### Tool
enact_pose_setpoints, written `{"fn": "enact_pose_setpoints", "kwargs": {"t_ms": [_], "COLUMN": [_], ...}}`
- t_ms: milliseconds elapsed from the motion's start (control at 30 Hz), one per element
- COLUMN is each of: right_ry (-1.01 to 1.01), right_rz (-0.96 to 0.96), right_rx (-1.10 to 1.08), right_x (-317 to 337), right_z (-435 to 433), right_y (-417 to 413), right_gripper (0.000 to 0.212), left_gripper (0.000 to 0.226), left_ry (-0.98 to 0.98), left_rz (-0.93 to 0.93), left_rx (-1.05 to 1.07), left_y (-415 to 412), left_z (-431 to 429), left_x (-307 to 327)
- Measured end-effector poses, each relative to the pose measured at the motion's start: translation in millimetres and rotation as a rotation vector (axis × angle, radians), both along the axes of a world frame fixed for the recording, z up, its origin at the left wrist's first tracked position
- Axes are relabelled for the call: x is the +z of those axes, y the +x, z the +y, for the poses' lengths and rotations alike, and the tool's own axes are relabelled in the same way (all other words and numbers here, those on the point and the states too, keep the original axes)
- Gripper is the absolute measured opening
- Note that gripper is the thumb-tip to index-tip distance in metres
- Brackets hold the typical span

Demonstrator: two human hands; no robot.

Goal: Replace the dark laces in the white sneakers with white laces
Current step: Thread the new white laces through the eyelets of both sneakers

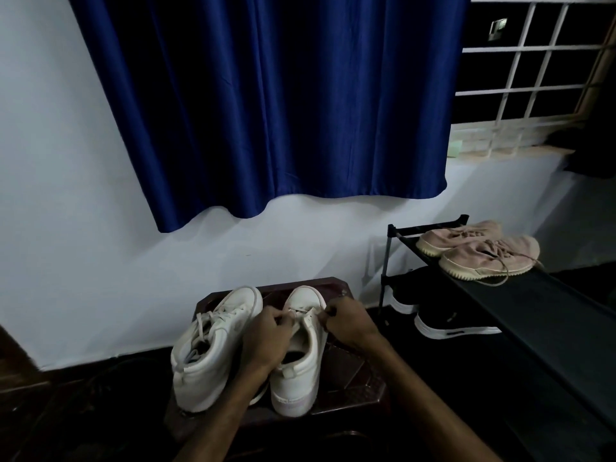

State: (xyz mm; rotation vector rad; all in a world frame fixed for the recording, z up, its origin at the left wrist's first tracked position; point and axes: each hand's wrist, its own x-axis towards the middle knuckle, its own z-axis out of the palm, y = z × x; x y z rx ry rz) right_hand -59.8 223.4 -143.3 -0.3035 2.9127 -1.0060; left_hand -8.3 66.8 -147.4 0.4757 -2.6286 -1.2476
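White lace [297, 309] crosses the far eyelets of the right sneaker [295, 390]. Left hand [266, 331] and right hand [350, 323] each pinch an end. Suggest evening the ends and keeping the lace flat before the next eyelets. Left sneaker [213, 348] looks done. Both sit on the bench [350, 371]. Rack [520, 295] at right holds pink shoes [483, 253] on top and black shoes [450, 325] below.

A single wide-angle camera, worn on the head, looks forward and down at the wall [66, 195]. The blue curtain [266, 105] fills the upper middle; below the curtain, near the lens, the left hand [266, 335] and right hand [350, 325] reach in from the bottom edge.
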Motion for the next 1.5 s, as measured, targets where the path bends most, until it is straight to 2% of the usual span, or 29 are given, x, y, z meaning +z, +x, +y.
{"fn": "enact_pose_setpoints", "kwargs": {"t_ms": [67,167,233,300,400,433,500,567,667,767,900,967,1067,1167,1200,1267,1300,1333,1400,1467,1500], "right_ry": [-0.03,-0.088,-0.121,-0.063,0.003,0.021,0.096,0.136,0.133,-0.054,-0.544,-0.86,-1.264,-1.39,-1.405,-1.421,-1.422,-1.424,-1.443,-1.467,-1.47], "right_rz": [-0.028,-0.101,-0.135,-0.137,-0.07,-0.056,-0.025,0.004,-0.065,-0.208,-0.304,-0.327,-0.321,-0.216,-0.181,-0.123,-0.108,-0.099,-0.1,-0.109,-0.11], "right_rx": [-0.023,-0.025,-0.026,-0.02,-0.025,-0.034,-0.026,-0.042,-0.023,0.043,0.098,0.141,0.285,0.359,0.363,0.355,0.346,0.339,0.324,0.327,0.329], "right_x": [-0.4,-0.9,-2.2,0.7,2.7,4.2,8.9,14.8,37.2,74.1,151.5,191.5,248.5,294.3,303.8,317.7,320.4,321.9,319.9,316.1,315.3], "right_z": [1.1,4.2,4.4,3.1,-2.2,-4.6,-9.1,-8.2,2.7,15.7,23.5,22.9,23.1,21.1,17.7,6.7,0.8,-5.4,-15.8,-23.1,-25.9], "right_y": [0.1,-1.0,-1.0,1.6,-0.4,-2.1,-5.5,-9.7,-13.5,-17.2,-15.3,-16.6,-15.9,-8.4,-6.0,-1.5,0.5,2.5,6.8,12.1,15.2], "right_gripper": [0.022,0.023,0.026,0.029,0.037,0.037,0.036,0.034,0.029,0.03,0.025,0.019,0.022,0.028,0.031,0.038,0.04,0.042,0.043,0.039,0.037], "left_gripper": [0.03,0.032,0.036,0.038,0.029,0.029,0.032,0.033,0.029,0.027,0.014,0.009,0.007,0.007,0.009,0.031,0.038,0.038,0.032,0.032,0.035], "left_ry": [-0.241,-0.297,-0.21,0.019,0.664,0.768,0.779,0.688,0.544,0.632,0.837,0.848,0.724,0.469,0.25,-0.392,-0.533,-0.519,-0.212,0.11,0.195], "left_rz": [-0.031,-0.137,-0.192,-0.192,-0.198,-0.215,-0.238,-0.256,-0.241,-0.163,-0.015,0.078,0.19,0.172,0.115,-0.04,0.007,0.119,0.369,0.451,0.445], "left_rx": [0.023,0.013,0.011,0.087,0.123,0.108,0.068,0.047,0.013,-0.037,-0.061,-0.067,-0.071,-0.048,-0.035,0.005,0.023,0.011,-0.112,-0.249,-0.298], "left_y": [-3.6,-7.6,-7.2,-6.1,0.5,2.3,4.3,3.5,-1.1,-5.7,-7.3,-5.1,-2.1,0.2,2.1,4.7,6.4,9.0,14.1,17.2,19.0], "left_z": [-1.1,-1.7,-2.6,-5.4,-4.3,-4.4,-5.4,-8.8,-12.1,-11.6,-24.8,-36.6,-56.7,-74.4,-78.7,-82.9,-77.9,-69.4,-46.1,-20.4,-10.7], "left_x": [2.6,10.7,15.5,15.8,18.7,20.4,23.3,23.8,29.5,56.2,111.2,136.9,166.1,172.1,170.5,168.9,173.6,183.6,211.4,242.9,257.1]}}
